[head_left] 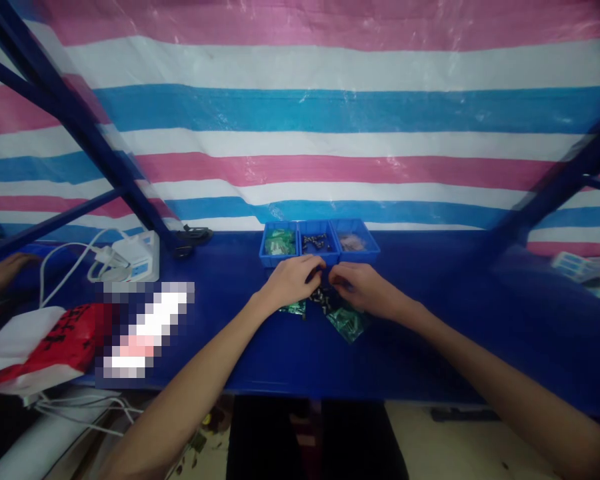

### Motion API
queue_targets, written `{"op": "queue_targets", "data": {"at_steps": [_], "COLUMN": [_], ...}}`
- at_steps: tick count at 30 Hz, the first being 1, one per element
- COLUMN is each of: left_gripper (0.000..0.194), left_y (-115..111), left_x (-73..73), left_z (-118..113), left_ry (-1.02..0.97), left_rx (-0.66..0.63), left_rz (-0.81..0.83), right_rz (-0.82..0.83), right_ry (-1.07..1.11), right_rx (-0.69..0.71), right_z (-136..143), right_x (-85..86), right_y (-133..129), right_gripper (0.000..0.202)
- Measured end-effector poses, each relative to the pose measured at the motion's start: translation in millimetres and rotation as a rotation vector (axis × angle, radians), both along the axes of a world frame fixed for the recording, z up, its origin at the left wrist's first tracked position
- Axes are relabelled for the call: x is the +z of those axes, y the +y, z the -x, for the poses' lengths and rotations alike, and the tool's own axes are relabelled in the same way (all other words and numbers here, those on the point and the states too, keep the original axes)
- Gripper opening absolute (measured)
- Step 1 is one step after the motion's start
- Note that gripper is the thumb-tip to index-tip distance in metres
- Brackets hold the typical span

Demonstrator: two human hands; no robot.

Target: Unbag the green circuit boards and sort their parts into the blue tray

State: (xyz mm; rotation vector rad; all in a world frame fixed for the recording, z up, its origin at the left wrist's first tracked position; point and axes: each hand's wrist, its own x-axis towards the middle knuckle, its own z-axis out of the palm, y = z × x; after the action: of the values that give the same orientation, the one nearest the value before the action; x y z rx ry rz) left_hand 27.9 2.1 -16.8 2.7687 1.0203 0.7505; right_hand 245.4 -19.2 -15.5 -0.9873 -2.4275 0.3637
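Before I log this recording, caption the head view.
Left hand and right hand by small dark parts and green packets, near three blue bins on a blue table.

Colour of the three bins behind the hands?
Blue, all three bins, best seen in the head view.

Black characters (pixel 69 328), too blurred to read, on the red-and-white bag (pixel 60 353) at left.

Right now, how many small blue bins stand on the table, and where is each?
3, in a row near the striped sheet: the left bin; the middle bin, partly behind the left hand; the right bin. No others show.
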Motion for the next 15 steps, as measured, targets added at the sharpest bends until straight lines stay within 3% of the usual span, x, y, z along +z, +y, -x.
{"op": "queue_targets", "data": {"at_steps": [6, 10, 15], "left_gripper": [0.014, 0.018, 0.017], "left_y": [0, -4, -6], "left_x": [-0.7, -2.5, -3.6], "left_z": [1, -4, -7], "left_ry": [0.077, 0.105, 0.117], "left_rx": [0.002, -0.021, -0.006], "left_rz": [-0.032, -0.082, -0.153], "right_rz": [0.162, 0.263, 0.311], "right_ry": [0.371, 0.605, 0.700], "right_rx": [-0.133, -0.150, -0.158], "right_z": [-5, 3, 10], "right_x": [-9.6, -18.4, -15.8], "right_y": [4, -1, -9], "right_gripper": [0.008, 0.013, 0.018]}}
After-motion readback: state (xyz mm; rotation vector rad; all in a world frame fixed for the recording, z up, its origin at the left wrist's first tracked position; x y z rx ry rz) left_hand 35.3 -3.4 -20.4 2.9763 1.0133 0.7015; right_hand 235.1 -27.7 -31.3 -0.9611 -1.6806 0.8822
